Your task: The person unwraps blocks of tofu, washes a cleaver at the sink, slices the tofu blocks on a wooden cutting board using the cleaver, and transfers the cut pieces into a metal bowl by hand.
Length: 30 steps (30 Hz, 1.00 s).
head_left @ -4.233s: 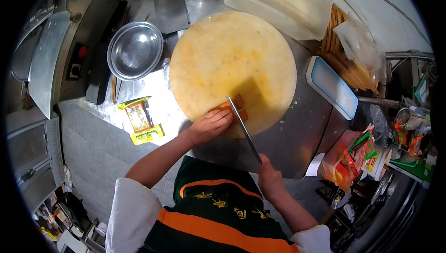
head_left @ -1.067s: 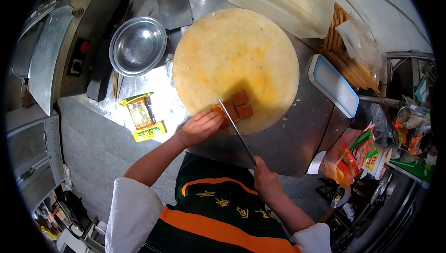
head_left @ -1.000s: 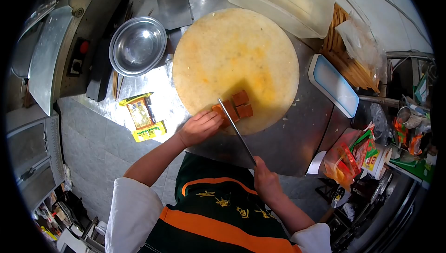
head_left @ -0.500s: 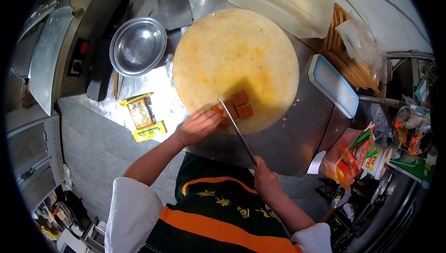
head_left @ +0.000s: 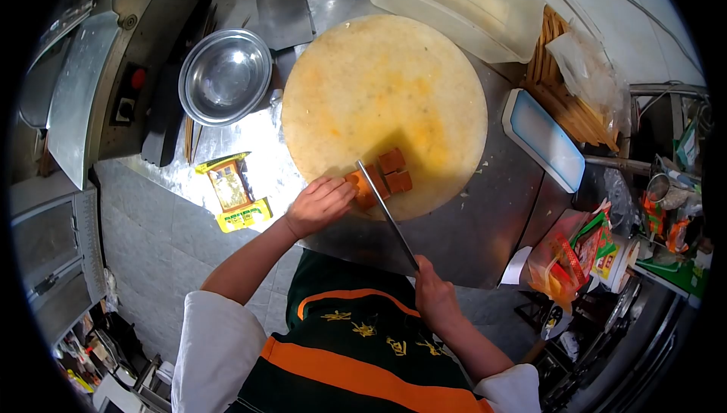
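My right hand is closed round the handle of a knife. The blade runs up and left across a reddish-brown food block, which looks soft and smooth. Against the block's left end rest the bent fingers of my left hand, held together; the fingertips are partly hidden. Just right of the blade lie two smaller cut pieces, an upper piece and a lower piece. All of this sits near the front edge of a round, yellow-stained cutting board.
A metal bowl and a yellow food packet are left of the board. Behind stands a translucent plastic tub. A white and blue tray and wooden sticks lie right. Filled plastic bags hang at the lower right.
My left hand has drawn back slightly to the left, uncovering a little more of the block. The knife and my right hand are almost unchanged.
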### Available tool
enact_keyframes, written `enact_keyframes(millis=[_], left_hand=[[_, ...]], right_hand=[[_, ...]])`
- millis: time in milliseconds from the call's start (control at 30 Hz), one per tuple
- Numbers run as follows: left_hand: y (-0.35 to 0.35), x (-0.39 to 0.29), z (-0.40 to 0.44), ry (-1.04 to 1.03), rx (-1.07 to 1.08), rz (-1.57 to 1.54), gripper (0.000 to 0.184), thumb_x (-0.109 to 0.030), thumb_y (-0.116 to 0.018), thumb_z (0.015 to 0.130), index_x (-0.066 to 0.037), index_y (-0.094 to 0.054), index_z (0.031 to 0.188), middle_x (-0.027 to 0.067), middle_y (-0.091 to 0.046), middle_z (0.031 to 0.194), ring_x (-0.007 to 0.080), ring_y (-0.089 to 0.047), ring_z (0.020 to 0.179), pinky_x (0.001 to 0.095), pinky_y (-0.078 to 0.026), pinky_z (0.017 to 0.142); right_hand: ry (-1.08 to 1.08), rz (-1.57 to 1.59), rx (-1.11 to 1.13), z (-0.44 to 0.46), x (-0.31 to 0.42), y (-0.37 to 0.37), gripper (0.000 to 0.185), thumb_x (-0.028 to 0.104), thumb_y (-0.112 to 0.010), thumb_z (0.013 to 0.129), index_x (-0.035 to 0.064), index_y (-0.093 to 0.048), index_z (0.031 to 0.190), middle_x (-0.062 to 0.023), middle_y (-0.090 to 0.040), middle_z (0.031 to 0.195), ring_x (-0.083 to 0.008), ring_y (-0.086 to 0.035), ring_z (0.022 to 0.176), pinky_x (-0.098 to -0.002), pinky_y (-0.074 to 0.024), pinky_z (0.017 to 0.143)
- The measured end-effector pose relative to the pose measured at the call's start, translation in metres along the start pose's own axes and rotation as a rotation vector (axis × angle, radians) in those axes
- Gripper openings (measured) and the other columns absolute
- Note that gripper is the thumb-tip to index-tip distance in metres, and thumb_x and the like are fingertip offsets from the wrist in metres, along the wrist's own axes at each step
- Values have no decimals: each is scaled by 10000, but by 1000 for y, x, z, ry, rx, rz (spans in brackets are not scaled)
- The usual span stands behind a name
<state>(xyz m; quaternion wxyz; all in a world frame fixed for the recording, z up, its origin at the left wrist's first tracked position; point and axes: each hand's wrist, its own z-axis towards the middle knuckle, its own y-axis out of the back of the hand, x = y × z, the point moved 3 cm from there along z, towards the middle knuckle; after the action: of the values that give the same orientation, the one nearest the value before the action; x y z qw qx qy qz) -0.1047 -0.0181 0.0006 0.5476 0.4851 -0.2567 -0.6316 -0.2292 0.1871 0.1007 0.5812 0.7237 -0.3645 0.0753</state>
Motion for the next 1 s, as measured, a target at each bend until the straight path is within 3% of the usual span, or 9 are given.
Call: enact_keyframes(millis=[267,333,467,533,1000], left_hand=[[-1,2,-2,16,-2,-8,319,-155,-635,725,-42,-581,1019,60,-570,1031,191,-544,967,326,-420,861],[-2,2,-3,15,1,-7,322,-154,-634,725,-43,-580,1023,56,-570,1033,189,-543,969,326,-419,861],[-6,-3,-1,-2,11,3,295,-153,-614,738,-53,-582,1014,41,-571,1029,176,-543,977,323,-420,860],[-7,-5,1,-10,13,11,278,-151,-602,747,-58,-583,1008,36,-572,1026,171,-543,980,321,-421,859],[-9,-9,11,-83,39,60,262,-151,-561,774,-54,-583,1016,48,-555,1086,175,-524,1046,334,-429,860]], right_hand=[[-9,11,8,1,1,0,312,27,-481,853,27,-380,1149,-191,-573,681,-357,-588,616,-413,-458,476],[-10,-7,1,1,1,-1,359,-19,-493,791,8,-421,1142,-174,-583,737,-338,-587,588,-395,-482,490],[-18,-6,7,2,2,0,354,-16,-489,794,8,-420,1141,-175,-584,738,-339,-587,586,-397,-481,488],[-18,21,12,3,2,0,318,28,-482,851,28,-380,1153,-201,-573,690,-371,-583,625,-423,-460,485],[-52,48,14,0,1,-3,311,35,-490,850,33,-390,1144,-220,-582,732,-394,-575,627,-438,-463,485]])
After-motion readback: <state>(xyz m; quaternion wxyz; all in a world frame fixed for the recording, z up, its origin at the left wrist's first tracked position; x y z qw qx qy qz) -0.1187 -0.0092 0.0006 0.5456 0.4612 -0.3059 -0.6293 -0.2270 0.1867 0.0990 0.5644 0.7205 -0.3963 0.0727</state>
